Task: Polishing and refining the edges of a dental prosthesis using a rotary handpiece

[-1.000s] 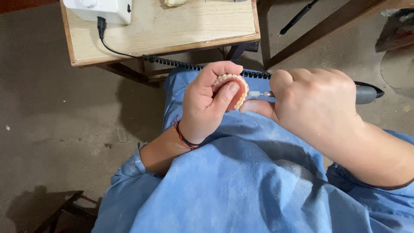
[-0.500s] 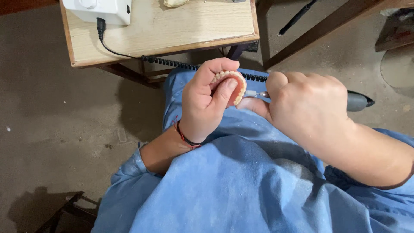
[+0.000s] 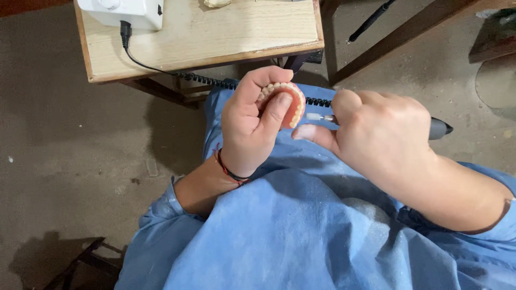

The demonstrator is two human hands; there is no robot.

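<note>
At centre frame my left hand is clamped around a pink denture, teeth turned rightward to meet the tool. My right hand is closed around a grey rotary handpiece; its white tip sits just beside the denture's edge, contact uncertain. A coiled cord runs to the white control box, upper left.

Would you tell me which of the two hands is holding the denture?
The left hand holds the pink denture; the right hand grips the rotary handpiece.
</note>
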